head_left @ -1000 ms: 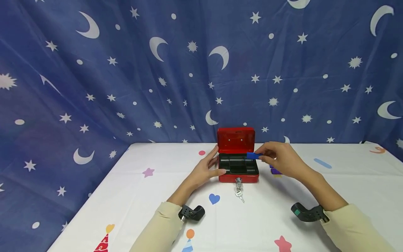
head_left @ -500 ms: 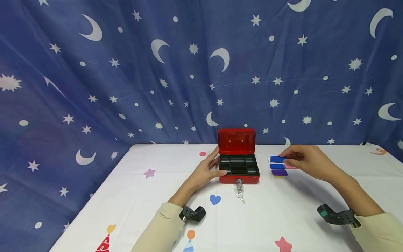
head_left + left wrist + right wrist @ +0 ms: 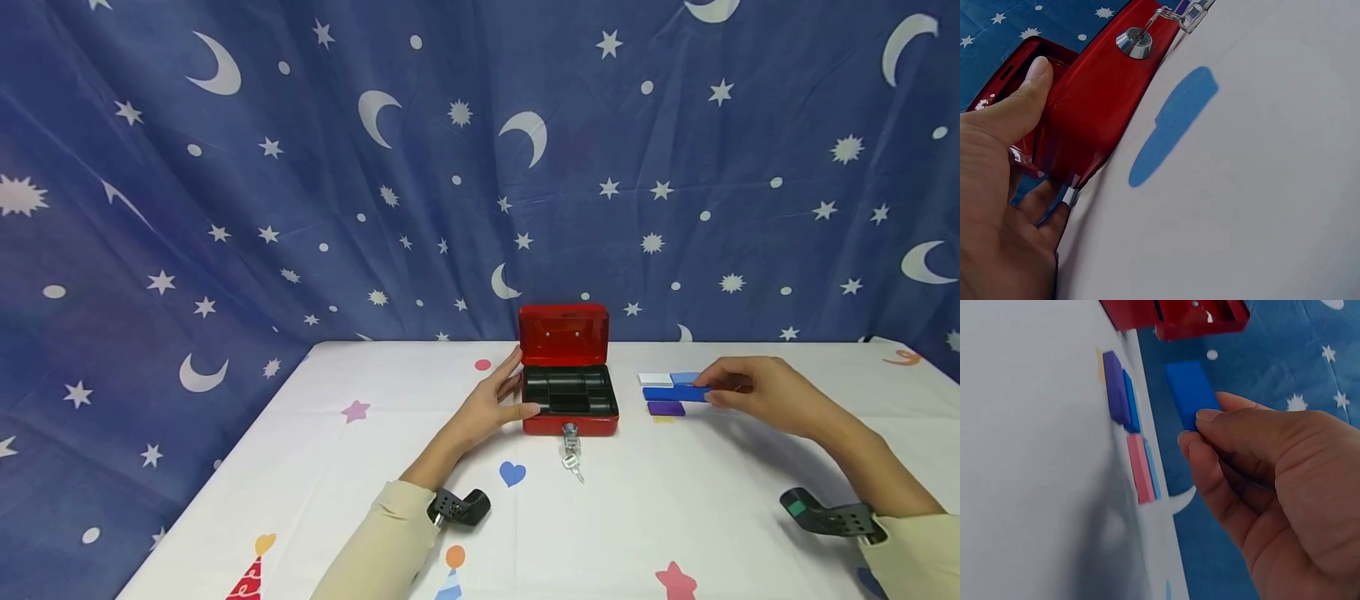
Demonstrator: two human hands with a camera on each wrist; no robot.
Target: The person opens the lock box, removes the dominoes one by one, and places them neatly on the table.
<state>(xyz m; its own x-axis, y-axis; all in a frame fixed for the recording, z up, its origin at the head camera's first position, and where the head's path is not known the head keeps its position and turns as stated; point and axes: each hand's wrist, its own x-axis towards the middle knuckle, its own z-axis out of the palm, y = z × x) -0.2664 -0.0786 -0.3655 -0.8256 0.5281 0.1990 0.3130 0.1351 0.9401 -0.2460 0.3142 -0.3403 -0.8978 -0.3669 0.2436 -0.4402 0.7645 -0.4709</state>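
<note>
A small red cash box (image 3: 536, 425) stands with its lid raised, its black compartment tray showing. Along its left side my left hand (image 3: 483, 410) holds it, thumb over the rim and fingers against the outer wall. My right hand (image 3: 768, 398) pinches a flat blue block (image 3: 1188, 390) between thumb and fingertips, raised above the table to the right of the box. Beneath and beside it lie a white block (image 3: 655, 379), a light blue block (image 3: 682, 377), another blue block (image 3: 656, 393), a purple block (image 3: 666, 408) and a pink block (image 3: 1140, 467).
Keys (image 3: 572, 463) hang from the lock (image 3: 1134, 42) on the box's front. A white patterned cloth (image 3: 600, 525) covers the table. Behind its far edge hangs a dark blue curtain (image 3: 450, 208) with moons and stars.
My right hand has carried the blue block from above the box's right edge out to the right, over the other blocks. The left hand stays on the box.
</note>
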